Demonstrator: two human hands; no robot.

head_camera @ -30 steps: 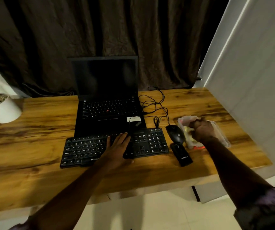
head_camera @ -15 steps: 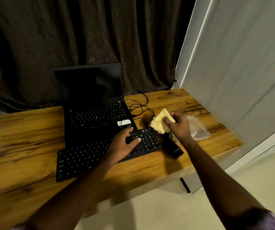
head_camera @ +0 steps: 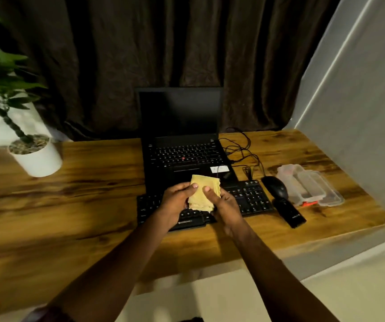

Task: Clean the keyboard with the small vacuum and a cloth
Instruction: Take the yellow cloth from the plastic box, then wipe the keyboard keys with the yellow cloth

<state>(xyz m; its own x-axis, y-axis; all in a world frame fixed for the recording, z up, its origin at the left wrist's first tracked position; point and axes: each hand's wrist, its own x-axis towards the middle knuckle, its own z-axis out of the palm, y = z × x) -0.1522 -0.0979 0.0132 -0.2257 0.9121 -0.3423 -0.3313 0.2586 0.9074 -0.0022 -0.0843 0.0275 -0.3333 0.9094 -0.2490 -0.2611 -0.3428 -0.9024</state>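
Both hands have come together, left hand (head_camera: 175, 203) and right hand (head_camera: 225, 205) each with a tight grip on the yellow cloth (head_camera: 204, 191), likely folding it to wipe the keyboard (head_camera: 249, 198) just under the grip.

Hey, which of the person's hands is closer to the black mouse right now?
Right. The right hand holds the yellow cloth over the keyboard, left of the mouse in the picture; the left hand grips the cloth's other side, farther from the mouse.
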